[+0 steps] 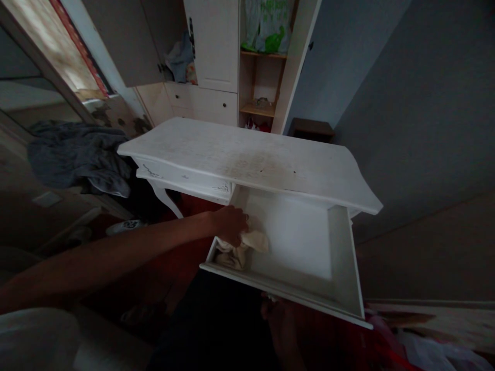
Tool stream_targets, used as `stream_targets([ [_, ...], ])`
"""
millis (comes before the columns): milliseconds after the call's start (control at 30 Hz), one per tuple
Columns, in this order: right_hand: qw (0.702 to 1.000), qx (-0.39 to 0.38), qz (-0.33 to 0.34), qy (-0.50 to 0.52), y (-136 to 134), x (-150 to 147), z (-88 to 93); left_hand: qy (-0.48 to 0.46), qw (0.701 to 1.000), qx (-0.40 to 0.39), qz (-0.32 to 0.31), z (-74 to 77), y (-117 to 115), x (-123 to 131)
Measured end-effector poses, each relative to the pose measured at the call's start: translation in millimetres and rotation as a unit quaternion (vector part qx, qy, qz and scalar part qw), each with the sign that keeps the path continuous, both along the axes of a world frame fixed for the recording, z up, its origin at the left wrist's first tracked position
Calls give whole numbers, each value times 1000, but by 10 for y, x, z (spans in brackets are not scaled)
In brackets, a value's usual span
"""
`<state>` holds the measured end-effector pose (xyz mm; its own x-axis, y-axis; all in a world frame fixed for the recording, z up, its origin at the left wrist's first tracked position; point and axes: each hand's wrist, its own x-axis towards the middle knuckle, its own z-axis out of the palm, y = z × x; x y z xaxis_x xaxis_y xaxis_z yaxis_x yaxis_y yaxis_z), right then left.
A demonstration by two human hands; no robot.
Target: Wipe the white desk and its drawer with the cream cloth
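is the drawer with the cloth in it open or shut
Open: the drawer juts out past the white tabletop and its inside shows, with the left hand at the cloth.

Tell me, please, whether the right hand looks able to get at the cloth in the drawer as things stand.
Probably not directly: the right hand is below the drawer front, which stands between it and the cloth, and the left hand is on that cloth.
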<state>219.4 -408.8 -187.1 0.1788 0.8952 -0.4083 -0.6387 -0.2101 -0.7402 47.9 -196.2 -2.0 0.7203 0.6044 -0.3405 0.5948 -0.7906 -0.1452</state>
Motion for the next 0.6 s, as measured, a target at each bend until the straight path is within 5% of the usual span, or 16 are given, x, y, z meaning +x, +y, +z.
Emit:
stream_targets([
  [233,1000,-22,16,4,45,39,152,-171,980,-89,-59,54,-475,-430],
  [600,999,-37,8,-4,46,23,188,-294,942,-158,-45,43,-859,-311],
])
